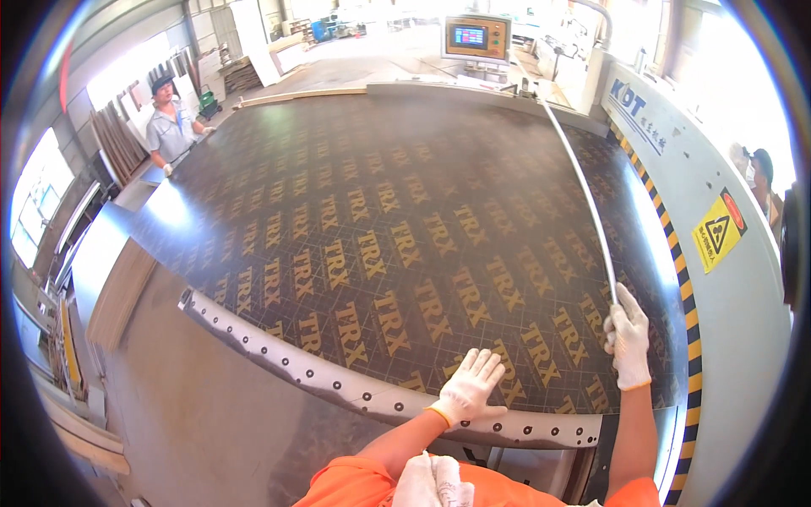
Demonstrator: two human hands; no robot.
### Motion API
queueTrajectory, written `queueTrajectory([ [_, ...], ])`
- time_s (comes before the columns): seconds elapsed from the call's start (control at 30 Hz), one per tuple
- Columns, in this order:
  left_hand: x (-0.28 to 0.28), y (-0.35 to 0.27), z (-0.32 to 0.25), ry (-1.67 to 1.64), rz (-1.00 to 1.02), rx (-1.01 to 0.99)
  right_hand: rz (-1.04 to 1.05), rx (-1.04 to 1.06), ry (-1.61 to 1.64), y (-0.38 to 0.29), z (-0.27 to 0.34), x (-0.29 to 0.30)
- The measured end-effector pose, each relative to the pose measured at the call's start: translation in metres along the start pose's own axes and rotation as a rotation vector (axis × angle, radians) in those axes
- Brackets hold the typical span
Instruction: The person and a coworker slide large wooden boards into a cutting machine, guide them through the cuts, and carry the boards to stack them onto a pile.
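Note:
A wide dark film-faced board [355, 209], printed over and over with yellow lettering, spreads before me. My left hand [472, 386], in a white knit glove, lies on its near edge with the fingers extended and nothing held. Gloved the same way, my right hand [628, 339] grips the near end of a long thin metal rod [580, 180]. The rod runs away from me above the board's right side towards the far edge. Beneath the board's near edge, a pale metal support bar [336, 385] with a row of round fittings curves across the view.
A grey machine beam [728, 209] with black-yellow striping and a warning sticker borders the right side. Another person [172, 123] stands at the board's far left corner. Stacked sheets [120, 291] lie at left. Beyond the far edge is a control panel [476, 38].

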State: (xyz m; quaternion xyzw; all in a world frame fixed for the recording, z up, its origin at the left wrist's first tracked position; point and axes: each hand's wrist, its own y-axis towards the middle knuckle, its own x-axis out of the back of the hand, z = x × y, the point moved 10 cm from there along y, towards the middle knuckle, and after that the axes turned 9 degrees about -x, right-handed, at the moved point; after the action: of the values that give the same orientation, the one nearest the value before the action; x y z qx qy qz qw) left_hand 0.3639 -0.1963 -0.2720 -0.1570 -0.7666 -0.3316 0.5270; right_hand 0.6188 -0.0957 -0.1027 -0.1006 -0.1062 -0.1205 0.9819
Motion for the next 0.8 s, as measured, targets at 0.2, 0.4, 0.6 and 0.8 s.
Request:
queueTrajectory([
  [0.2,0.006,0.011,-0.002,-0.006,-0.020,-0.028,0.036,-0.048,-0.003,0.071,0.017,-0.043],
  [0.4,0.010,0.017,-0.001,-0.021,0.003,-0.014,0.038,-0.062,0.050,0.134,0.036,-0.071],
  [0.6,0.010,0.020,0.000,-0.059,0.008,0.008,0.106,0.011,0.122,0.173,0.067,-0.098],
  [0.8,0.009,0.019,0.002,-0.060,-0.013,0.020,0.108,0.023,0.115,0.189,0.084,-0.113],
])
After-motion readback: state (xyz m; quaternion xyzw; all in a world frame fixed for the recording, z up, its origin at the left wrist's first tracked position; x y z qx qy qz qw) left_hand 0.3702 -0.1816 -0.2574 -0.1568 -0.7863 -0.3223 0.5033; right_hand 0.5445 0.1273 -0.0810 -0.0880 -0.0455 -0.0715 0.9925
